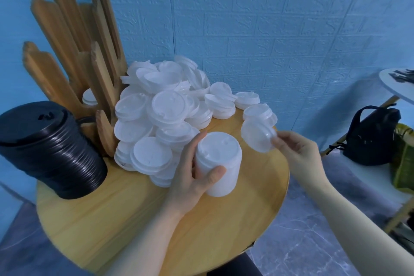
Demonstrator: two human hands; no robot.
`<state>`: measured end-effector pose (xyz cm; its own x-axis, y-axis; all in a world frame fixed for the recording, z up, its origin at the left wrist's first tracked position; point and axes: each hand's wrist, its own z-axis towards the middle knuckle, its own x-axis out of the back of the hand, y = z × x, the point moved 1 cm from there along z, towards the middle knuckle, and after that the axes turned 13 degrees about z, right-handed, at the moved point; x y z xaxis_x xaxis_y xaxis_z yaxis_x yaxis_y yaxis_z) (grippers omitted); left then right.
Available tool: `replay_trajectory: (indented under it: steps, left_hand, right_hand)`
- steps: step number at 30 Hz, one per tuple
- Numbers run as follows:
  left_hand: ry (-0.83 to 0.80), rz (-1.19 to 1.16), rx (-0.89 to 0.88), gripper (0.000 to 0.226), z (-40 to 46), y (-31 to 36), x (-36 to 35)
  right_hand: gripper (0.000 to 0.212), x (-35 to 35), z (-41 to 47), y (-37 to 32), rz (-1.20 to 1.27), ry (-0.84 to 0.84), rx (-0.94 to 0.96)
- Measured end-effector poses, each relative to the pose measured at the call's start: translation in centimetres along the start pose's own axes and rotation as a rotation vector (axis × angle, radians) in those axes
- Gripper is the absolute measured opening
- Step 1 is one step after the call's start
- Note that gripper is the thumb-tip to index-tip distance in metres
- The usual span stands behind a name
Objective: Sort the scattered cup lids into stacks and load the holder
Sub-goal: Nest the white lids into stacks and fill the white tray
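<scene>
Round table (125, 219): pale yellow wood, streaked grain. Lid holder (67, 36), upper left of frame: honey-brown wood. Heap of loose lids (161, 105), centre: translucent white. Stack of white lids (218, 163), centre: milky white. Single lid (257, 135), right of centre: near-clear. Stack of black lids (53, 148), left: glossy black, ribbed. Wall (280, 18): sky blue, embossed brick pattern. Backpack (371, 134), right: black. Floor (309, 248): grey, marbled veins.

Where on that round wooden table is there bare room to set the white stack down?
The round wooden table is bare at its near edge, between the black lid stack and the left hand. Behind, the loose white lid pile crowds it up to the wooden holder.
</scene>
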<state>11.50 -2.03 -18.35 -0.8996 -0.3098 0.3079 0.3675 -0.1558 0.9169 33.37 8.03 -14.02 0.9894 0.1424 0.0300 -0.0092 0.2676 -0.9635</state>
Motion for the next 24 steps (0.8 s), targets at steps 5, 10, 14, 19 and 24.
replay_trajectory:
  steps: [5, 10, 14, 19, 24]
  left_hand:
    - [-0.012, -0.017, -0.012, 0.082, -0.1, 0.0, 0.0]
    - [-0.030, -0.038, -0.019, 0.082, -0.1, 0.1, 0.0]
    - [-0.025, 0.011, -0.046, 0.085, -0.1, 0.5, 0.1]
    - [-0.002, 0.081, -0.061, 0.074, 0.0, 0.6, 0.2]
    - [0.011, 0.068, -0.066, 0.075, -0.1, 0.2, 0.1]
  right_hand:
    - [0.030, -0.8, 0.7, -1.9, 0.531, -0.028, -0.239]
    - [0.028, -2.4, 0.8, -2.8, 0.762, -0.138, -0.384]
    - [0.027, -3.7, 0.2, -2.9, 0.580, -0.186, -0.443]
    - [0.022, -4.6, -0.4, -3.2, 0.179, -0.199, -0.283]
    - [0.062, -5.1, -1.2, -3.7, -0.145, -0.387, -0.201]
